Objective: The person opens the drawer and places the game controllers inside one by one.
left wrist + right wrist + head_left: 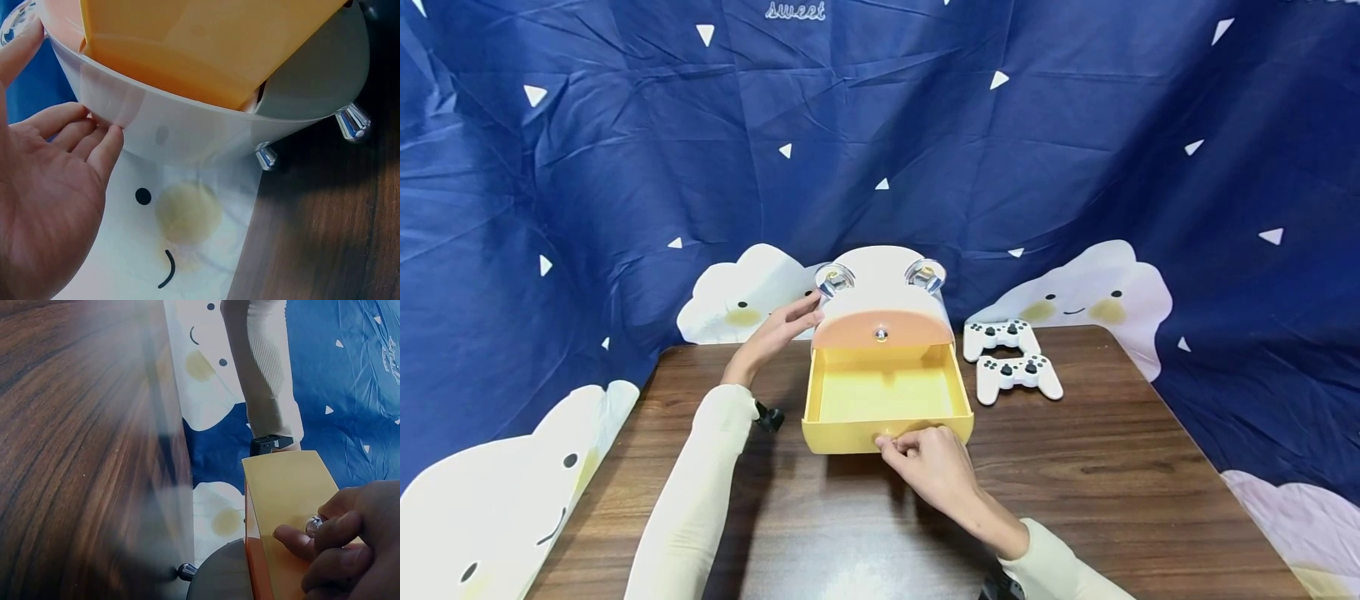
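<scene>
A white rounded storage box [880,283] with silver-ringed eyes on top stands at the back of the table. Its yellow drawer [887,437] is pulled well out below an orange panel [850,331] with a silver knob [881,335]. My right hand [936,467] pinches the small metal knob [314,525] on the drawer front between thumb and finger. On the box's left side, my left hand [778,329] rests its extended fingers; in the left wrist view the fingertips [114,136] meet the white side wall. Short silver feet [353,123] hold the box up.
Right of the box, two white game controllers [1000,337] [1018,377] lie one in front of the other on the brown wooden table [1112,467]. A blue cloth [880,125] with white triangles and smiling clouds hangs behind.
</scene>
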The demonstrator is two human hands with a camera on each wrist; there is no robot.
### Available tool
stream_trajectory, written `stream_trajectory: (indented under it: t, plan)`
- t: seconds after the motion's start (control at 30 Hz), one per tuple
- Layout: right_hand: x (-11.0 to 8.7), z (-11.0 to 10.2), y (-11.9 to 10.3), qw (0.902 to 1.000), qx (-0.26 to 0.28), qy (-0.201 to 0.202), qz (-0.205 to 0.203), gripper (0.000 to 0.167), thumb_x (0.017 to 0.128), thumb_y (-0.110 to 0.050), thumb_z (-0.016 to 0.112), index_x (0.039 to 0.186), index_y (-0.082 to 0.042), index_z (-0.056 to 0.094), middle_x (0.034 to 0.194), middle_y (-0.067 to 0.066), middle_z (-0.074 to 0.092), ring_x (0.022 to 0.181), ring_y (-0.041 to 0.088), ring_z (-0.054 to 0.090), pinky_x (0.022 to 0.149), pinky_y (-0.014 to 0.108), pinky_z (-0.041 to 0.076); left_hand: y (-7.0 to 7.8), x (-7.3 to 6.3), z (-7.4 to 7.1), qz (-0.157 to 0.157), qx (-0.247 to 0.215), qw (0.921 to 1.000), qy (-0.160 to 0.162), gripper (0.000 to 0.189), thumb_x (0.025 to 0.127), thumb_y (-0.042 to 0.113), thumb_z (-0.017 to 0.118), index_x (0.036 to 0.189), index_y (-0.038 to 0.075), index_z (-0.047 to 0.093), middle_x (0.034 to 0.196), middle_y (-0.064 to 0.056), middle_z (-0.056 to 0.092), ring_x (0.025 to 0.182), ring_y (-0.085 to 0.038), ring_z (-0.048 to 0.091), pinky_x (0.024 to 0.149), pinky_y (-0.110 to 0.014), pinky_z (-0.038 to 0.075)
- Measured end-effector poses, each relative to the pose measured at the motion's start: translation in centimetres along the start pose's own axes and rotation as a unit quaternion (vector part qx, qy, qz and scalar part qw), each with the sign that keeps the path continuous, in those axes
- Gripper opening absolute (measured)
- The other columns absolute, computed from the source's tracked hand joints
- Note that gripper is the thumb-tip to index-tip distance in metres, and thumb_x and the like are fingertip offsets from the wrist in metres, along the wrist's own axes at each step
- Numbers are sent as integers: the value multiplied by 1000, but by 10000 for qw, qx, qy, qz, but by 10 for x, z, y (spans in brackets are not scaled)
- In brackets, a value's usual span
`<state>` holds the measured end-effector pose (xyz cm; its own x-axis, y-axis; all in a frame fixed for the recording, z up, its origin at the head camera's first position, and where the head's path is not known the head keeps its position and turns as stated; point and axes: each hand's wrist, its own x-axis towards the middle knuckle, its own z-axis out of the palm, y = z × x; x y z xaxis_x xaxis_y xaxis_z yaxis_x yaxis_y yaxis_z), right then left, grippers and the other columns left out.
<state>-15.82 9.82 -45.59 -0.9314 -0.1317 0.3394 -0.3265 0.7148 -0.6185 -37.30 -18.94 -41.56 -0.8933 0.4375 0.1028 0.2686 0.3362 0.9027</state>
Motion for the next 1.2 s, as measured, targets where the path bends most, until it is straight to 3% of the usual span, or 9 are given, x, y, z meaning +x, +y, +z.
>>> stream_trajectory:
  t: [0.43, 0.63, 0.83, 1.0, 1.2]
  plan:
    - [-4, 0, 1, 9997, -110, -165, 169, 38, 98, -50, 73, 62, -37, 71, 46, -23, 32, 47, -4, 36, 51, 20, 37, 1, -1, 1, -32, 13, 10000, 35, 72, 106, 50, 61, 167, 18, 38, 174, -2, 36, 163, -25, 30, 133, -51, 25]
    - [-2, -10, 2, 9987, -247, -393, 189, 36, 98, -57, 71, 72, -34, 78, 47, -25, 40, 53, -4, 45, 58, 21, 44, 1, -1, 1, -16, 7, 10000, 5, 71, 106, 49, 61, 167, 19, 38, 174, -1, 35, 163, -24, 29, 134, -51, 24]
    - [4, -39, 3, 9977, -210, -595, -234, 29, 100, -46, 74, 76, -30, 79, 55, -23, 46, 55, -3, 44, 58, 22, 41, 0, 0, 1, -67, 40, 10000, -9, 71, 106, 50, 61, 166, 21, 39, 174, 0, 35, 163, -24, 29, 133, -51, 25]
    - [11, -74, 13, 9948, -311, -557, -791, 31, 100, -32, 75, 70, -28, 67, 57, -20, 47, 56, -3, 45, 59, 20, 42, 1, 1, 1, -82, 61, 9999, -26, 73, 105, 51, 61, 167, 20, 38, 174, 0, 35, 163, -24, 28, 133, -51, 25]
    - [26, -113, 33, 9928, -258, -846, -813, 27, 104, -27, 70, 78, -24, 68, 60, -18, 57, 55, -2, 52, 55, 22, 43, 2, 0, 0, -54, 91, 9999, -20, 72, 106, 49, 61, 167, 18, 38, 174, -2, 35, 163, -25, 29, 133, -51, 25]
